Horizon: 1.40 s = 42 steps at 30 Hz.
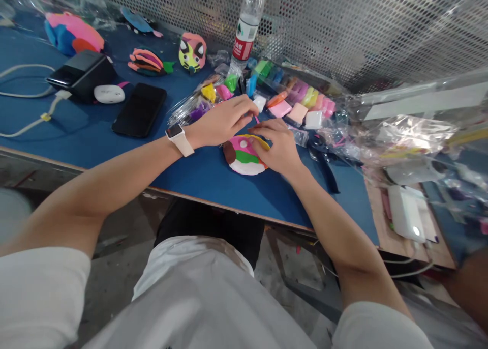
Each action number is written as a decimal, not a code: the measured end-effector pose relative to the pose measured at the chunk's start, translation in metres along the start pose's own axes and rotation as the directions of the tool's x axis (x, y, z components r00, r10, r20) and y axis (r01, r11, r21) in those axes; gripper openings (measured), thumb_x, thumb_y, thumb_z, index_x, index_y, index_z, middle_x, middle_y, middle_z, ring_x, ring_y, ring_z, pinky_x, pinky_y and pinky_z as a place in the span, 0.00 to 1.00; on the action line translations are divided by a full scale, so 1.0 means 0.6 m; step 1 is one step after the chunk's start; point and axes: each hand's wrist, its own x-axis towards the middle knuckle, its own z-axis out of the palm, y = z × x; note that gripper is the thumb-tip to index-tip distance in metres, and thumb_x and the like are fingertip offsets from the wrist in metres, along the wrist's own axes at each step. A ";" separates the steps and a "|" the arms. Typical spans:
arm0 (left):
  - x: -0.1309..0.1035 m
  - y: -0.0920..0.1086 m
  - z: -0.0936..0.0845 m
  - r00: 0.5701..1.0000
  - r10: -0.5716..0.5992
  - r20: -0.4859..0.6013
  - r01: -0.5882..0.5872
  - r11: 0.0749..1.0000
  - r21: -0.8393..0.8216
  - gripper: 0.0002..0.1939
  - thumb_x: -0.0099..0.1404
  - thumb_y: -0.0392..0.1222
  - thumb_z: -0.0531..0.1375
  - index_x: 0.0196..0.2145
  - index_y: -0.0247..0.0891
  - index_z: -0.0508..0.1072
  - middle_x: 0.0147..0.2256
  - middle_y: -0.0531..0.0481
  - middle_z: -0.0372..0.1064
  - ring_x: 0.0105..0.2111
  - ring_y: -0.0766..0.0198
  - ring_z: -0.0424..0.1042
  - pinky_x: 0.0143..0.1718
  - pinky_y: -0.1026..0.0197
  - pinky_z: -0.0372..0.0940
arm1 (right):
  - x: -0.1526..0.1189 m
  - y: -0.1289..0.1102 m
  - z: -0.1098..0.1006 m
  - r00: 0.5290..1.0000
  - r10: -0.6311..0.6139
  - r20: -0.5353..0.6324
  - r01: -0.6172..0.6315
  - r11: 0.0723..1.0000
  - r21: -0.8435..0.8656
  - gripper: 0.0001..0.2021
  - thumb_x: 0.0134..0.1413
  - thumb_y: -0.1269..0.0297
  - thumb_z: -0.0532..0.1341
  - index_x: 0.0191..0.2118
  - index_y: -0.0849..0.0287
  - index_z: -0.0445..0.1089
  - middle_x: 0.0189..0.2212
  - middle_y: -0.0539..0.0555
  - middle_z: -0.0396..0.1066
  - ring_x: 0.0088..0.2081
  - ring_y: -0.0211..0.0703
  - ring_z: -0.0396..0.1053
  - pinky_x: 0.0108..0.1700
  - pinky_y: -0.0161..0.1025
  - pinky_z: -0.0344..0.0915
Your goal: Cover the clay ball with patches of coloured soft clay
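My left hand [229,117], wearing a watch [176,132] on its wrist, is closed in a pinch on a small, thin pink strip of clay [256,119]. Just below lies a round clay piece [247,167] with pink, green, white, brown and yellow patches and a small pale dot. My right hand [277,144] curls over its right side, thumb on the top face and fingers bent at the far edge. The right fingertips come close to the pink strip; whether they touch it I cannot tell.
Behind my hands are coloured clay blocks [298,113] and a water bottle [246,33]. Dark-handled pliers or scissors [324,161] lie right. Leftward are a phone [140,110], a mouse [109,93], a black device [82,74] and several clay figures, including a cat-like face [192,53].
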 end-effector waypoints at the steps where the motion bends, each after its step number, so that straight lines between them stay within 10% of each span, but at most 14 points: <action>1: 0.001 -0.005 -0.007 0.997 0.035 0.065 -0.038 0.998 0.042 0.27 0.90 0.61 0.46 0.58 0.46 0.79 0.56 0.40 0.79 0.54 0.49 0.78 0.59 0.40 0.74 | 0.000 0.002 -0.003 1.000 0.005 -0.022 -0.006 1.000 -0.012 0.11 0.75 0.54 0.67 0.49 0.48 0.88 0.52 0.60 0.87 0.56 0.66 0.81 0.67 0.70 0.75; 8: -0.004 -0.009 -0.039 0.946 0.123 0.300 -0.139 0.990 0.034 0.18 0.80 0.42 0.57 0.47 0.45 0.90 0.51 0.42 0.84 0.52 0.47 0.79 0.56 0.42 0.72 | 0.002 0.030 -0.016 0.991 0.048 -0.121 -0.052 0.998 -0.027 0.11 0.76 0.56 0.66 0.49 0.48 0.87 0.48 0.59 0.87 0.53 0.64 0.81 0.67 0.71 0.76; 16: -0.003 0.013 -0.032 0.907 0.057 0.417 -0.077 0.997 0.031 0.17 0.81 0.46 0.60 0.52 0.46 0.91 0.57 0.42 0.85 0.54 0.48 0.80 0.63 0.46 0.71 | 0.002 0.068 -0.027 0.998 0.058 -0.040 -0.060 0.996 -0.066 0.09 0.74 0.58 0.67 0.49 0.50 0.87 0.49 0.61 0.87 0.55 0.67 0.80 0.67 0.72 0.75; 29: 0.002 0.030 -0.032 0.894 -0.012 0.448 -0.013 0.998 0.054 0.18 0.84 0.51 0.60 0.53 0.41 0.88 0.56 0.40 0.82 0.57 0.47 0.80 0.63 0.49 0.70 | 0.004 0.089 -0.044 0.981 0.014 0.196 -0.007 0.999 -0.038 0.12 0.70 0.63 0.65 0.47 0.51 0.89 0.50 0.61 0.88 0.53 0.66 0.81 0.63 0.68 0.76; 42: -0.002 0.025 -0.032 0.928 -0.068 0.366 0.053 0.997 0.049 0.18 0.84 0.48 0.57 0.54 0.42 0.88 0.56 0.41 0.82 0.57 0.47 0.81 0.62 0.48 0.72 | 0.005 0.087 -0.047 0.981 0.035 0.188 -0.024 0.998 -0.059 0.11 0.70 0.60 0.66 0.47 0.51 0.89 0.48 0.62 0.88 0.51 0.67 0.82 0.60 0.67 0.76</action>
